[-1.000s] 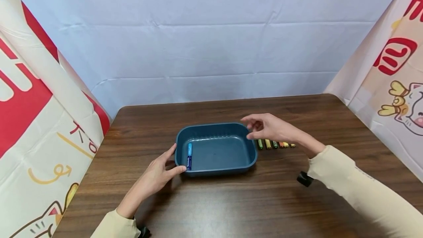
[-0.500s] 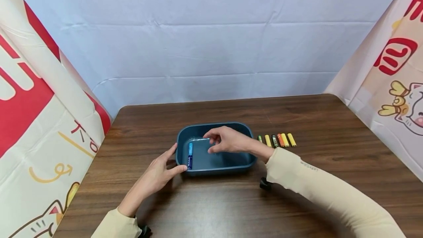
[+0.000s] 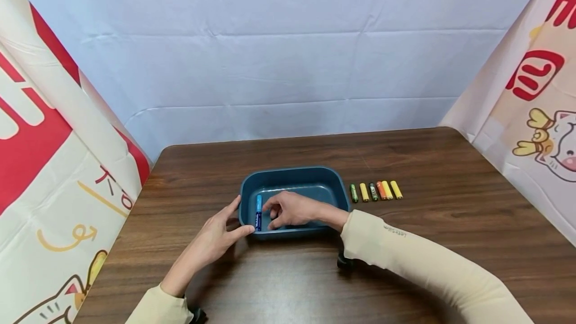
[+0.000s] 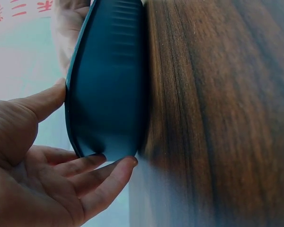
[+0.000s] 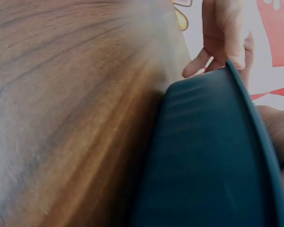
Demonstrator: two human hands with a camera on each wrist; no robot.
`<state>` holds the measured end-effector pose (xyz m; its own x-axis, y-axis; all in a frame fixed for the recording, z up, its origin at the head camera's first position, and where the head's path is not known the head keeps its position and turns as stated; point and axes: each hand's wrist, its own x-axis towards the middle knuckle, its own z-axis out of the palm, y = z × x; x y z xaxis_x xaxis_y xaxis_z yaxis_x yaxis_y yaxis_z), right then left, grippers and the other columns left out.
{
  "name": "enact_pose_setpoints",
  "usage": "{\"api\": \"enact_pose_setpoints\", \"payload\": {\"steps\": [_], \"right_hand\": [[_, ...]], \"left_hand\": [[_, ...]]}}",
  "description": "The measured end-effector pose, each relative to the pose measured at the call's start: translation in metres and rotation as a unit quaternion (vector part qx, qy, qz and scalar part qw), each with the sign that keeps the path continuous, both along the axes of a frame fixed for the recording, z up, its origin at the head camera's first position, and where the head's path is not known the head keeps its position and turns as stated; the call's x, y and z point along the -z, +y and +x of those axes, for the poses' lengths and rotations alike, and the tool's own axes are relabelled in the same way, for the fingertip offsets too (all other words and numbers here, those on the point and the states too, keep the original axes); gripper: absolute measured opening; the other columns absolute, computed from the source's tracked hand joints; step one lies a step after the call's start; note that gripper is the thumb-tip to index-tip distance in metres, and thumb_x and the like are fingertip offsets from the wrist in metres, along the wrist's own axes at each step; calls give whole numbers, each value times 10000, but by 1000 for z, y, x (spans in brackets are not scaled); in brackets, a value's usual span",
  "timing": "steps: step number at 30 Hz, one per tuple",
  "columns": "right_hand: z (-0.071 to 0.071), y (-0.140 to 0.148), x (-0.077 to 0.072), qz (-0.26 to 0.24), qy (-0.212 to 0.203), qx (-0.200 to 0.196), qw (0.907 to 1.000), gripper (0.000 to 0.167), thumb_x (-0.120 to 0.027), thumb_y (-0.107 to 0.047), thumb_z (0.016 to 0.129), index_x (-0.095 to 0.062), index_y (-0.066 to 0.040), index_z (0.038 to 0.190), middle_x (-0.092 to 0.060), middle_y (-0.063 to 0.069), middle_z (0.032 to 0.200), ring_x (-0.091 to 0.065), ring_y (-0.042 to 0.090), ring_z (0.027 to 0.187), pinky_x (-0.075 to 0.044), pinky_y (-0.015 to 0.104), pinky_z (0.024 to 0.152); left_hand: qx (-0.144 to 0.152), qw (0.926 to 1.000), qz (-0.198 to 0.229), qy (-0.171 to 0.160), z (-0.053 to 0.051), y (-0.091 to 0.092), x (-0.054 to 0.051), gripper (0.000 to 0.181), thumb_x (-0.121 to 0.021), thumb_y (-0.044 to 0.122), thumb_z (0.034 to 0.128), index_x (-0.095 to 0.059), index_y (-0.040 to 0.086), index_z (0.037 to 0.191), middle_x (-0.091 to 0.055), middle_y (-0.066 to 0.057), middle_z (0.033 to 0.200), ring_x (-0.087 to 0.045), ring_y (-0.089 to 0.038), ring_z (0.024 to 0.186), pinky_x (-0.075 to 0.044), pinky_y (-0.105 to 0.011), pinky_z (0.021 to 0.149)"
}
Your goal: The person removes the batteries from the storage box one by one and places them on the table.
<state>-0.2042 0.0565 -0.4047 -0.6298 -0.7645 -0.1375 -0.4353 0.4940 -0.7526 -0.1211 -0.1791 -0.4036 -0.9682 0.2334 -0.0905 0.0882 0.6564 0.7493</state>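
A dark blue plastic tray (image 3: 292, 176) stands on the table. My left hand (image 3: 215, 233) holds its left end, thumb at the front rim and fingers against the end wall. In the left wrist view that hand (image 4: 47, 161) spans the tray's corner. Inside, along the left wall, a light blue battery (image 3: 258, 202) and a dark blue battery (image 3: 258, 222) lie end to end. My right hand (image 3: 290, 210) reaches into the tray just right of them, index finger and thumb apart. Nothing shows between its fingers; contact with the batteries cannot be told.
Right of the tray, several batteries lie in a row on the wooden table (image 3: 418, 224): a green battery (image 3: 354, 193), an orange battery (image 3: 381, 190) and a yellow battery (image 3: 396, 189) among them. A white cloth backdrop (image 3: 288, 64) hangs behind the table.
My right hand has moved left and down, from the tray's right edge into the tray beside the blue batteries. The row of batteries is now uncovered. My left hand stays on the tray.
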Motion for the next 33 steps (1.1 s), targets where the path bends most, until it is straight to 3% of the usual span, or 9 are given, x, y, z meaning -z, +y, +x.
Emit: {"api": "enact_pose_setpoints", "payload": {"steps": [18,33], "right_hand": [[3,-20,12,452,565,299,9969,419,-820,-96,899,-691,-22,1291,-672,-10,934,-584,70,809,-524,248,777],[3,-33,16,816,1048,308,9907,379,-830,-158,905,-723,-56,1254,-615,-38,835,-540,62,710,-483,219,691]], "left_hand": [[-33,10000,-26,45,-1,1,2,841,-725,351,987,-275,62,1636,-494,-210,1535,-589,-371,1299,-448,-595,1065],[-17,9999,-114,26,-3,2,3,848,-728,348,984,-271,61,1637,-481,-215,1544,-573,-397,1311,-436,-610,1070]]}}
